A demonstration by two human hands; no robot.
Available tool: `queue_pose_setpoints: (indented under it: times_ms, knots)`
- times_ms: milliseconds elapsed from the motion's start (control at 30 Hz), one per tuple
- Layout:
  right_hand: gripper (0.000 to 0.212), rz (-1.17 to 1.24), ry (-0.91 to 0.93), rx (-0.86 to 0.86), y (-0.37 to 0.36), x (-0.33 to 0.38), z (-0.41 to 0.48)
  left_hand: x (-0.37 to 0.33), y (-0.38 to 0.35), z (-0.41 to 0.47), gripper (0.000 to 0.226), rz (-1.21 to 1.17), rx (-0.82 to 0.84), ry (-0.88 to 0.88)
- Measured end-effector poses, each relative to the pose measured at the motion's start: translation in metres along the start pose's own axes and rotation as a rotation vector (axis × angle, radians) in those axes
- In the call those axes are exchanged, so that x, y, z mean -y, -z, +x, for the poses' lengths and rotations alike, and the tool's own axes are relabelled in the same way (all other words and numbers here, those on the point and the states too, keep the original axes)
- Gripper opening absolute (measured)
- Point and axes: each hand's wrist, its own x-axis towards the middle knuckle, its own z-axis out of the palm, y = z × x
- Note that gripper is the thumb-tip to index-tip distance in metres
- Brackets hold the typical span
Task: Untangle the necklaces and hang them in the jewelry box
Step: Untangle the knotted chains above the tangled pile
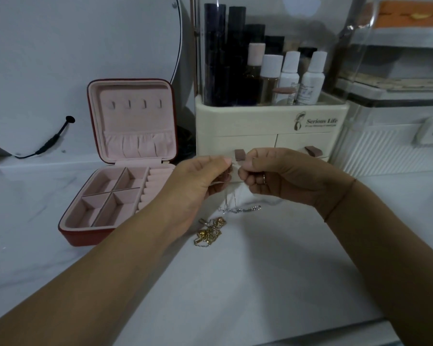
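Silver necklace: top end is pinched between both hands and two thin strands drop from the fingers. The tail lies on the desk just under the right hand. It's likely lifted so the weight pulls the strands straight and apart.
Left hand: thumb and fingertips are closed on the chain top, probably to steady it.
Right hand: fingers are curled, pinching the same spot from the other side. It looks like clasp or knot work, but that part is too small to tell.
Gold tangle: bunched heap on the desk below the left hand, near the silver tail. Can't tell if the two still link. Neither hand touches it, so I judge it comes later.
Jewelry box: open, out beyond the left hand, with the lid propped upright.
Hooks: row in the lid, all bare, facing the person for easy hanging. Nothing is hung yet.
Cosmetic organizer: right behind both hands, with bottles on top.
Risk: pulling could tighten a knot in the fine chain.
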Motion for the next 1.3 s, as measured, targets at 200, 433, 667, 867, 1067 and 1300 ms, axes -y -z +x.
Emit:
queue_pose_setpoints:
  times_ms: [200,433,667,867,1067,1300]
  knots:
    - [0.021,0.061,-0.054,0.101,-0.001,-0.002,0.001,0.0,0.001,-0.005,0.011,0.173,0.001,-0.086]
    - [0.018,-0.16,0.018,-0.044,-0.005,-0.004,0.001,-0.002,-0.001,-0.008,0.01,0.198,-0.066,-0.173]
    - [0.017,-0.237,0.081,-0.125,-0.01,-0.003,0.003,0.0,0.0,-0.004,0.005,0.239,-0.109,-0.152]
    - [0.006,-0.224,0.076,-0.065,-0.012,-0.003,0.003,0.0,-0.006,-0.006,0.014,0.118,-0.033,-0.063]
    - [0.011,-0.426,0.109,-0.015,-0.011,-0.004,0.0,0.0,-0.007,-0.006,0.031,0.131,-0.022,-0.033]
    - [0.011,-0.159,0.087,-0.02,-0.01,-0.002,0.003,-0.001,-0.006,-0.007,0.028,0.184,0.054,-0.018]
